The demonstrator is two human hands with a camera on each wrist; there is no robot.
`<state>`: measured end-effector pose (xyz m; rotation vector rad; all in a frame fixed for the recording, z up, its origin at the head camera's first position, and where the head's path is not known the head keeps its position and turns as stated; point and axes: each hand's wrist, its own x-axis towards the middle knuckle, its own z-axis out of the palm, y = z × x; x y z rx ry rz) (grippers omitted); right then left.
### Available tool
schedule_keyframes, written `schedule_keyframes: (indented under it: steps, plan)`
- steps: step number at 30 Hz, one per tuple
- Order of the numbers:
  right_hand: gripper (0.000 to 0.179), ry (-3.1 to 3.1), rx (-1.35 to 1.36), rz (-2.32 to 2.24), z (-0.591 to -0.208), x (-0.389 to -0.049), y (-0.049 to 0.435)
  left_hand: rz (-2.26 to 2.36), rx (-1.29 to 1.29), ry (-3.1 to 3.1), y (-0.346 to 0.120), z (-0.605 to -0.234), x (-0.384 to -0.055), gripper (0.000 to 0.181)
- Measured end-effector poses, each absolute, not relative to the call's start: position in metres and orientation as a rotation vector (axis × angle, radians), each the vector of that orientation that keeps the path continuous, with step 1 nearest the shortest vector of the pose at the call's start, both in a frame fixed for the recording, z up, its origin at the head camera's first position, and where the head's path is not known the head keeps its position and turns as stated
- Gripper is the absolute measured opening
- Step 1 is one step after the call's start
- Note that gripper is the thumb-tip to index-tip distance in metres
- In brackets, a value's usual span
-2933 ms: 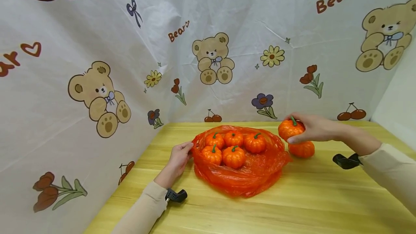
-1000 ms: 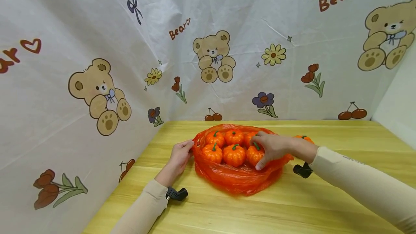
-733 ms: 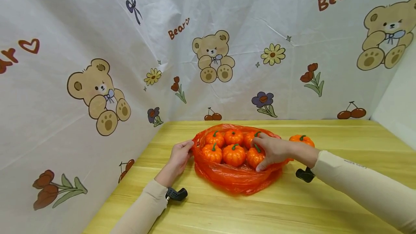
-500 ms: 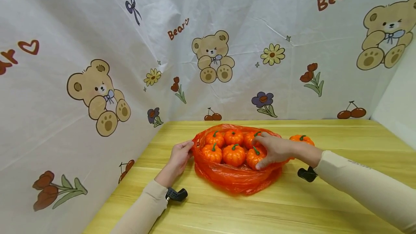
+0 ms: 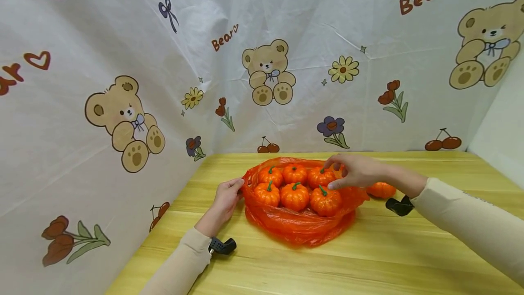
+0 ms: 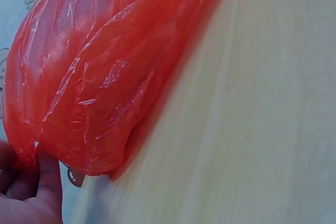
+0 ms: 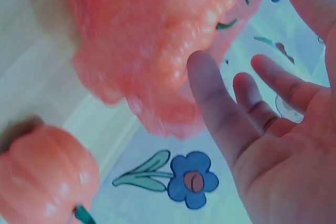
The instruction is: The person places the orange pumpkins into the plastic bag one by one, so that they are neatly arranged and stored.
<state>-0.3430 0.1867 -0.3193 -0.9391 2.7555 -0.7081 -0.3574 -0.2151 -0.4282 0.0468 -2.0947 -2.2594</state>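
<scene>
On the table, a red plastic bag [image 5: 300,229] lies with its mouth spread wide. Inside it stand several small orange pumpkins [image 5: 295,196] with green stems, in two rows. My left hand [image 5: 226,197] pinches the bag's rim at its left side; the left wrist view shows the thumb and fingers on the gathered plastic [image 6: 26,156]. Above the right side of the bag hovers my right hand [image 5: 357,170], fingers spread and holding nothing. It is just over the front right pumpkin [image 5: 325,201]. One more pumpkin [image 5: 381,190] sits outside the bag, partly hidden behind the right forearm.
The light wooden table [image 5: 262,270] extends in front of the bag and to both sides. A white cloth [image 5: 303,117] printed with bears and flowers hangs behind and to the left. Black wrist cameras [image 5: 222,246] are strapped to both forearms.
My right hand brought a pumpkin from the right into the bag's front right spot, let go of it and rose back up to the right. The left hand stays at the rim.
</scene>
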Motion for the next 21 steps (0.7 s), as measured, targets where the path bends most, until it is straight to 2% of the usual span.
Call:
schedule_keyframes:
  steps: [13, 21]
  plan:
    - [0.051, 2.821, -0.839, -0.833, -0.307, -0.358, 0.226, -2.260, 0.053, -2.092, -0.216, -0.429, -0.358, 0.035]
    - [0.058, 2.881, -0.750, -0.813, -0.319, -0.367, 0.259, -2.257, 0.054, -2.097, -0.216, -0.430, -0.359, 0.036]
